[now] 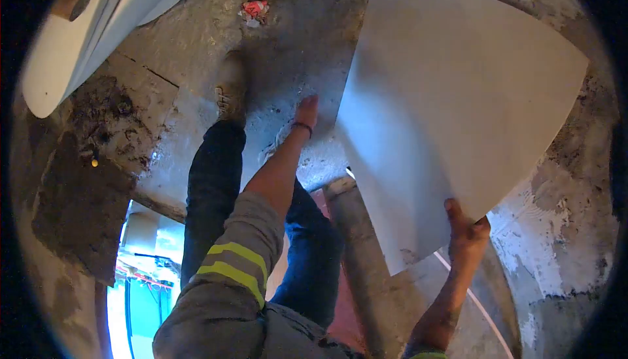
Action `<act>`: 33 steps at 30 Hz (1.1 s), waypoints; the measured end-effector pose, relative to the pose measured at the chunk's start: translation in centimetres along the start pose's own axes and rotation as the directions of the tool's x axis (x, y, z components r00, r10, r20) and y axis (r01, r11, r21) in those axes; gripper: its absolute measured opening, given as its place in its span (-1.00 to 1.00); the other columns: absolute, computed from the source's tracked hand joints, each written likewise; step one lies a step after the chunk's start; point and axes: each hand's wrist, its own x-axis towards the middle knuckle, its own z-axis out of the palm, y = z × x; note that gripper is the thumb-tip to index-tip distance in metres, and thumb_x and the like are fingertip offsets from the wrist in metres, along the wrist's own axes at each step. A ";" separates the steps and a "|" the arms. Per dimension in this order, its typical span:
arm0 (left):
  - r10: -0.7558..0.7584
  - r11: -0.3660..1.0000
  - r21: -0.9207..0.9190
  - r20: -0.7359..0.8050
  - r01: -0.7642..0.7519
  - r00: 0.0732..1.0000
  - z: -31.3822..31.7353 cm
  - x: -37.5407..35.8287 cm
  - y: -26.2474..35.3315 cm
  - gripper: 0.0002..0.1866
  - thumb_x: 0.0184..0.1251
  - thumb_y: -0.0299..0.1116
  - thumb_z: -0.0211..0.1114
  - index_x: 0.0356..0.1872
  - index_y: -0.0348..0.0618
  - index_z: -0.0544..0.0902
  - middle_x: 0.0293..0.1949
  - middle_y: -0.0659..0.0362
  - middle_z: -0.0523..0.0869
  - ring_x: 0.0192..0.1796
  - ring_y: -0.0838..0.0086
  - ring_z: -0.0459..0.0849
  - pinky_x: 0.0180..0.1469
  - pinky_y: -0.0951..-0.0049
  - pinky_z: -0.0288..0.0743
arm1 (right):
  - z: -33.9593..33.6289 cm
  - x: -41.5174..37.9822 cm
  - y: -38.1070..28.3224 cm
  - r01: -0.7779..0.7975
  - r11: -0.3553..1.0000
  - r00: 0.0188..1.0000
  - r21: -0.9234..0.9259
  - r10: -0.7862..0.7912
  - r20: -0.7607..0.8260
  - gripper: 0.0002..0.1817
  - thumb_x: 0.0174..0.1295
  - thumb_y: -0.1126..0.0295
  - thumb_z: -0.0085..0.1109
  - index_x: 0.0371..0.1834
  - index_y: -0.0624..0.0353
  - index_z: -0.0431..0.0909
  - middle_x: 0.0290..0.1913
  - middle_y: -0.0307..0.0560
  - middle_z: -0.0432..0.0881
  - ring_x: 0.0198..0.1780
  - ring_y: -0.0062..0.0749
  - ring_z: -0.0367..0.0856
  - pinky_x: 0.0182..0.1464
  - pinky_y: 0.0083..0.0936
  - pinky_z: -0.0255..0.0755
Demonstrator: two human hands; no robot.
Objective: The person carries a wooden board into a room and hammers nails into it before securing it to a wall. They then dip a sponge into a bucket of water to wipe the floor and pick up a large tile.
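A large pale, flat board [451, 91] fills the right side of the view, tilted above the floor. My right hand [468, 231] grips its lower edge, the thumb on the near face and the fingers hidden behind. To the left of the board, my left hand [307, 112] reaches forward, apart from the board's left edge. It looks small and slightly blurred, with the fingers stretched out and nothing visible in them. A dark band circles that wrist.
A crumpled red-and-white scrap [255, 11] lies on the rough concrete floor [294, 51]. White curved panels [98, 38] stand at upper left. Below left is a brightly lit opening [147, 280]. My boot [231, 91] is on the floor; a pale cable or strip [481, 310] runs at lower right.
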 end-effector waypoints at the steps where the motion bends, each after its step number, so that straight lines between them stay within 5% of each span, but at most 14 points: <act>1: 0.012 1.000 -0.009 -0.008 -0.012 1.000 0.3 -1.0 -0.2 -0.61 0.33 -0.39 0.02 0.18 -0.01 0.47 0.08 0.02 0.59 0.15 0.07 0.53 0.23 0.17 0.40 | 0.3 -0.1 -0.4 0.002 0.999 1.000 -0.033 -0.002 -0.026 -0.82 0.13 0.43 0.33 -0.31 0.34 0.61 -0.39 -0.14 0.68 -0.38 -0.52 0.53 -0.30 -0.51 0.42; 3: 0.306 0.946 0.115 -0.010 -0.303 0.952 1.1 -1.2 0.4 -0.69 0.37 -0.31 0.01 0.09 -0.07 0.52 0.03 0.01 0.61 0.10 0.10 0.56 0.17 0.17 0.44 | 0.8 -0.4 -0.3 0.067 0.997 0.997 0.032 -0.066 -0.028 -0.83 0.13 0.44 0.31 -0.33 0.34 0.60 -0.41 -0.17 0.66 -0.41 -0.54 0.50 -0.34 -0.53 0.40; 9: 0.595 0.801 0.143 -0.074 -0.582 0.800 6.3 6.0 1.8 -0.61 0.48 -0.05 -0.04 0.03 -0.10 0.55 0.07 0.00 0.61 0.09 0.10 0.57 0.13 0.23 0.44 | 1.4 -3.0 1.9 -0.087 0.981 0.993 0.176 0.099 -0.058 -0.90 0.12 0.51 0.30 -0.44 0.29 0.57 -0.51 -0.25 0.56 -0.51 -0.63 0.43 -0.50 -0.62 0.28; 10: 0.597 0.800 0.143 -0.082 -0.583 0.798 6.8 6.3 2.7 -0.61 0.48 -0.05 -0.04 0.03 -0.10 0.55 0.07 0.00 0.61 0.09 0.10 0.57 0.13 0.23 0.44 | 0.9 -3.8 3.9 -0.030 0.989 0.999 0.147 0.034 -0.019 -0.85 0.10 0.52 0.33 -0.32 0.30 0.56 -0.46 -0.25 0.58 -0.49 -0.63 0.45 -0.46 -0.64 0.32; 12: 0.268 0.922 0.267 0.076 -0.279 0.960 6.9 7.2 5.4 -0.55 0.54 -0.29 -0.25 0.33 -0.22 0.34 0.31 -0.03 0.41 0.33 0.19 0.39 0.41 0.31 0.18 | 0.5 -5.7 7.6 0.040 0.990 0.999 0.133 -0.042 0.013 -0.75 0.07 0.54 0.35 -0.19 0.30 0.54 -0.40 -0.26 0.61 -0.48 -0.64 0.46 -0.43 -0.66 0.35; 19: 0.579 0.694 0.573 -0.083 -0.437 0.811 12.9 16.8 -0.9 -0.60 0.46 -0.05 0.00 -0.07 -0.19 0.59 -0.34 -0.12 0.68 -0.23 0.01 0.63 -0.08 0.07 0.47 | 1.5 -9.6 13.6 -0.065 0.862 0.933 0.503 0.232 -0.276 -0.81 -0.03 0.57 0.38 -0.34 0.21 0.58 -0.42 -0.14 0.57 -0.48 -0.44 0.52 -0.47 -0.59 0.40; 21: 0.205 0.975 0.079 0.051 -0.209 0.977 8.4 9.8 5.1 -0.53 0.47 0.04 -0.04 -0.12 -0.20 0.61 -0.31 -0.12 0.68 -0.25 0.06 0.63 -0.12 0.07 0.45 | -0.1 -10.7 16.5 0.022 0.790 0.915 0.613 0.232 -0.331 -0.75 -0.07 0.58 0.38 -0.29 0.20 0.57 -0.37 -0.09 0.57 -0.46 -0.39 0.54 -0.45 -0.58 0.41; 23: -0.083 0.993 -0.058 0.240 0.100 0.967 4.9 4.9 6.2 -0.39 0.52 0.07 -0.25 0.20 -0.26 0.46 0.18 -0.09 0.52 0.17 0.19 0.54 0.16 0.29 0.44 | -2.8 -11.1 19.9 0.206 0.969 0.935 0.134 -0.155 -0.319 -0.60 -0.17 0.60 0.36 -0.16 0.19 0.55 -0.26 -0.04 0.57 -0.34 -0.34 0.56 -0.38 -0.56 0.46; 24: -0.078 0.994 -0.059 0.228 0.093 0.971 4.0 1.4 5.8 -0.39 0.52 0.07 -0.25 0.20 -0.26 0.46 0.18 -0.09 0.52 0.17 0.19 0.54 0.16 0.29 0.44 | -4.7 -12.2 20.6 0.215 0.966 0.935 0.144 -0.161 -0.317 -0.60 -0.17 0.60 0.36 -0.16 0.19 0.55 -0.26 -0.04 0.57 -0.34 -0.34 0.56 -0.38 -0.56 0.46; 26: 0.536 0.835 0.181 -0.049 -0.520 0.843 2.1 -4.9 6.0 -0.44 0.49 0.12 -0.12 -0.11 -0.25 0.57 -0.28 0.05 0.69 -0.19 0.22 0.63 -0.07 0.23 0.45 | -9.5 -14.7 21.6 -0.110 0.525 0.992 0.844 0.109 0.062 -0.51 -0.25 0.54 0.38 -0.11 0.25 0.54 -0.17 -0.05 0.58 -0.20 -0.34 0.55 -0.24 -0.51 0.48; 27: 0.536 0.836 0.181 -0.074 -0.518 0.841 0.8 -7.5 6.6 -0.44 0.49 0.12 -0.12 -0.11 -0.25 0.57 -0.28 0.05 0.69 -0.19 0.22 0.63 -0.07 0.23 0.45 | -11.6 -15.8 25.0 -0.076 0.985 0.961 0.155 0.114 -0.253 -0.48 -0.31 0.45 0.41 -0.13 0.29 0.56 -0.21 -0.07 0.61 -0.24 -0.36 0.55 -0.28 -0.50 0.45; 29: 0.378 0.925 -0.031 -0.034 -0.379 0.925 -1.9 -12.9 7.9 -0.56 0.51 -0.01 -0.06 -0.02 -0.15 0.61 -0.09 0.11 0.68 0.08 0.36 0.58 0.15 0.43 0.39 | -15.4 -16.9 23.7 0.027 0.989 0.965 0.148 0.013 -0.261 -0.49 -0.26 0.40 0.42 -0.13 0.30 0.56 -0.20 -0.09 0.62 -0.26 -0.36 0.55 -0.29 -0.51 0.44; 31: 0.361 0.886 -0.300 -0.034 -0.354 0.932 -4.6 -18.2 8.9 -0.58 0.47 0.00 0.02 -0.02 -0.13 0.59 -0.11 0.20 0.66 0.01 0.45 0.57 0.08 0.42 0.42 | -19.5 -18.7 19.1 0.139 0.979 0.956 0.147 -0.095 -0.276 -0.49 -0.22 0.35 0.43 -0.13 0.30 0.56 -0.20 -0.11 0.63 -0.28 -0.37 0.56 -0.29 -0.52 0.43; 33: 0.371 0.781 -0.536 -0.013 -0.319 0.929 -8.6 -23.7 11.2 -0.60 0.44 0.01 0.11 -0.01 -0.12 0.58 -0.14 0.29 0.64 -0.06 0.55 0.57 0.01 0.42 0.45 | -23.3 -21.4 10.9 0.307 0.950 0.924 -0.051 -0.310 -0.223 -0.58 0.10 0.17 0.40 -0.32 0.43 0.64 -0.33 0.10 0.74 -0.36 -0.30 0.71 -0.28 -0.47 0.57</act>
